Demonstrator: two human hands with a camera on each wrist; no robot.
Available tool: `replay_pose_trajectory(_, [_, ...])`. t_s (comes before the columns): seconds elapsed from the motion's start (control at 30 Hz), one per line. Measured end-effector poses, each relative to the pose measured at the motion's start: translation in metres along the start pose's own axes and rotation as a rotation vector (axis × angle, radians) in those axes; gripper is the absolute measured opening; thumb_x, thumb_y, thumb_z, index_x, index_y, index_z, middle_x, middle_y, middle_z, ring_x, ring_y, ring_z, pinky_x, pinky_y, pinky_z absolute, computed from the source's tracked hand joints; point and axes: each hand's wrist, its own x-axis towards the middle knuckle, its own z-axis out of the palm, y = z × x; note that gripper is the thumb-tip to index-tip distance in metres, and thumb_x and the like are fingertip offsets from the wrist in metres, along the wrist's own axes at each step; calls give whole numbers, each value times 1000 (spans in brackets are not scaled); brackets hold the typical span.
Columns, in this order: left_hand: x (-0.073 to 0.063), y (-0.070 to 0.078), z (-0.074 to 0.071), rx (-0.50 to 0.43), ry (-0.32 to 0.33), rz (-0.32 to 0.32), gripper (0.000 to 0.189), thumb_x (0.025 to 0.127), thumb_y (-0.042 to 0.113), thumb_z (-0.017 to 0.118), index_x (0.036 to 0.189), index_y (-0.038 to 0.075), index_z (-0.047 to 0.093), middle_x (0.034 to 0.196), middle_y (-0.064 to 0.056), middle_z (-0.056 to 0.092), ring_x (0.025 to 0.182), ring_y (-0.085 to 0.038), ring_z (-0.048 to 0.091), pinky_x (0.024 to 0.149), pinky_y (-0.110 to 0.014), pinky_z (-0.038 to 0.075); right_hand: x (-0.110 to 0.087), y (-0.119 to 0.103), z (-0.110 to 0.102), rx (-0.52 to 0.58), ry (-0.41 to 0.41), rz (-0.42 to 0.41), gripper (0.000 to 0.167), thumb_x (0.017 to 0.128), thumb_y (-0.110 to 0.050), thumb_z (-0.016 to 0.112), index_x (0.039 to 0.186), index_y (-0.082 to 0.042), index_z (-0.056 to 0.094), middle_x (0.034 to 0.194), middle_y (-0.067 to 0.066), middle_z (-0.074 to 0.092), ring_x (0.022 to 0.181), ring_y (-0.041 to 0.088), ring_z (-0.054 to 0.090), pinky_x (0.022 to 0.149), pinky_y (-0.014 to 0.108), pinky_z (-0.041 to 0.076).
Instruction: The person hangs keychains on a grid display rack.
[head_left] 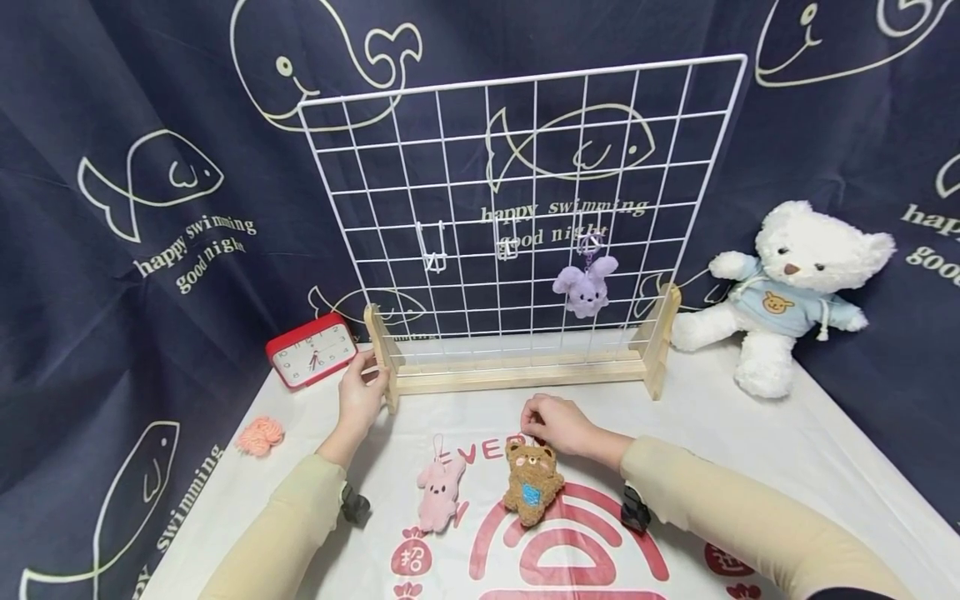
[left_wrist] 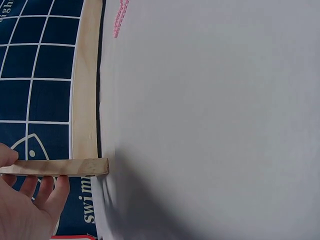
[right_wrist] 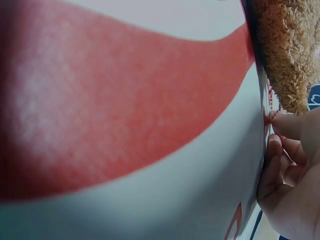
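My left hand (head_left: 362, 396) grips the left wooden foot (left_wrist: 60, 167) of a white wire grid rack (head_left: 517, 200), thumb on one side and fingers on the other. With thumb and finger, my right hand (head_left: 558, 423) pinches the hanging loop of a brown bear plush charm (head_left: 533, 487) that wears a blue patch. In the right wrist view a bit of red beaded cord shows at those fingertips, beside the bear's fur (right_wrist: 290, 50). Left of the bear lies a pink plush charm (head_left: 439, 494) with its loop stretched upward. A purple plush charm (head_left: 587, 290) hangs on the rack.
Two white hooks, a left one (head_left: 433, 260) and a middle one (head_left: 507, 247), sit on the grid. A red clock (head_left: 312, 350) and a coral yarn bundle (head_left: 260, 437) are at the left. The white teddy bear (head_left: 780, 292) sits at the right. A dark printed curtain (head_left: 135, 350) stands behind.
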Motion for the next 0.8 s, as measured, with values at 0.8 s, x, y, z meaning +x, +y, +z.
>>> replay_pose_trajectory(0.8, [0, 1, -1, 15, -10, -5, 39, 96, 2, 63, 134, -1, 58, 128, -27, 62, 116, -45, 62, 102, -50, 54, -2, 7, -13, 351, -21, -59, 7, 93, -2, 71, 91, -9, 70, 82, -4, 68, 74, 9, 64, 66, 26, 58])
